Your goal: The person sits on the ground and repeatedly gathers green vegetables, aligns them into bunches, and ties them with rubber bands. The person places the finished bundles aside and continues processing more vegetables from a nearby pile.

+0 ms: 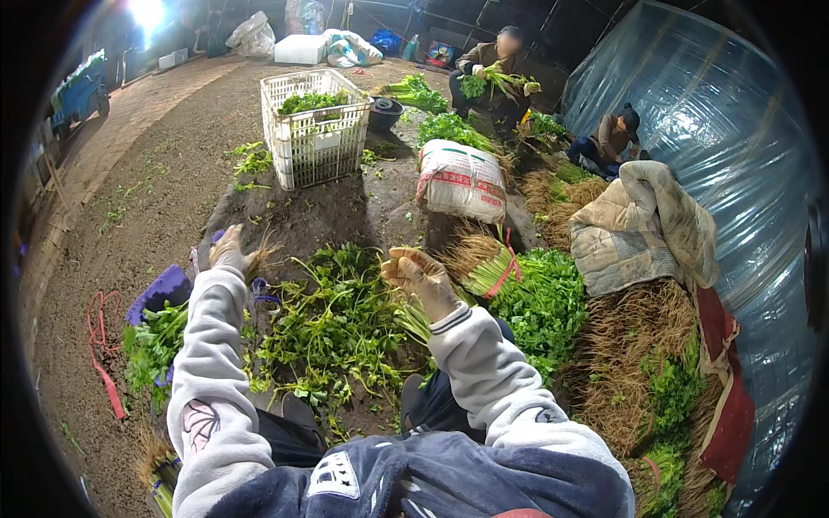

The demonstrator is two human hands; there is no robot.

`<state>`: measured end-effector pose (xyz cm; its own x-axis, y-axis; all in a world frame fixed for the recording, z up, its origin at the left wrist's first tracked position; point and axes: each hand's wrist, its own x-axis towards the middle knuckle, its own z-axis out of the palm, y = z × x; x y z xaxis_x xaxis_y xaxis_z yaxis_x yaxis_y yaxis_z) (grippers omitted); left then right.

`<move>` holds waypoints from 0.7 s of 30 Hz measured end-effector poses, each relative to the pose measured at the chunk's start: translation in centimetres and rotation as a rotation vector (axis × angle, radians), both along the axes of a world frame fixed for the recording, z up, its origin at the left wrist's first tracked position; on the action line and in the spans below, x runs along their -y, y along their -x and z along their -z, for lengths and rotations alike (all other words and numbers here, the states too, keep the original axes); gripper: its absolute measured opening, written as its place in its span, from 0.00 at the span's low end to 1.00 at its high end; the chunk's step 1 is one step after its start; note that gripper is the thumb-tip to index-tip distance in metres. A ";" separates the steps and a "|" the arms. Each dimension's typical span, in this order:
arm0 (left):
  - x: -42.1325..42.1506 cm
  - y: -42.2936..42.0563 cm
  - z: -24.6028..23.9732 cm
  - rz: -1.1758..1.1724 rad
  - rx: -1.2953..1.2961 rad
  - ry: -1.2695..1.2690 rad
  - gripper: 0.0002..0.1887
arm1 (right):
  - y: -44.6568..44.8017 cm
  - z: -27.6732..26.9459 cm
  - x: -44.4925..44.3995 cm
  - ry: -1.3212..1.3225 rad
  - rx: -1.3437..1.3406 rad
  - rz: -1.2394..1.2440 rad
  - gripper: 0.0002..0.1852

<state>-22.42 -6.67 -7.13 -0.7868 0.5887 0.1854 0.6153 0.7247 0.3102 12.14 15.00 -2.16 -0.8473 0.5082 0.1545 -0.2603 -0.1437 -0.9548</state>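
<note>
My left hand [228, 251] is stretched forward beside a tuft of pale roots [262, 254]; whether it grips them is unclear. Below that forearm, leafy green celery [152, 340] lies by a purple cloth [162, 291]. My right hand [422, 278] hovers with loosely curled fingers, and nothing plain shows between them. Under its wrist are pale green celery stalks [413, 318], partly hidden by the sleeve. Between my arms spreads a heap of loose, yellowing celery leaves and stems [330, 324] on the ground. A rooted celery bundle [489, 265] tied with red tape lies right of my right hand.
A white plastic crate [317, 146] holding greens stands ahead, beside a black bucket [385, 113]. A stuffed woven sack [461, 181] sits right of it. Rooted celery [615, 362] and a patchwork quilt [641, 226] line the right. Two people [495, 71] sit farther back. Red tape [100, 349] lies left.
</note>
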 end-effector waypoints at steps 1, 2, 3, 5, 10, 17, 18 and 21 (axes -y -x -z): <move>-0.6 -1.4 -0.7 0.059 -0.006 -0.094 0.41 | -0.8 -0.1 0.1 0.007 -0.022 0.017 0.17; -1.4 -3.4 -1.1 0.150 0.051 -0.251 0.38 | -1.7 -0.1 0.4 0.000 -0.055 0.035 0.18; -2.4 -5.7 -1.2 0.188 0.139 -0.364 0.35 | -2.7 0.0 0.6 -0.001 -0.067 0.061 0.18; -3.7 -10.8 -0.5 0.282 0.299 -0.476 0.31 | -4.8 0.5 0.9 0.015 -0.071 0.095 0.17; -6.0 -22.6 4.6 0.465 1.288 -0.880 0.24 | -8.1 1.6 2.1 0.007 -0.047 0.199 0.14; -11.9 -18.0 9.4 0.093 1.415 -0.963 0.17 | -7.6 1.9 14.6 -0.646 0.053 -0.410 0.17; -12.5 -16.0 10.2 0.042 1.284 -0.904 0.16 | -7.5 1.9 16.1 -0.743 -0.028 -0.425 0.18; -12.8 -10.5 12.4 -0.106 1.031 -0.855 0.14 | -7.1 1.8 19.1 -0.680 -0.018 -0.435 0.19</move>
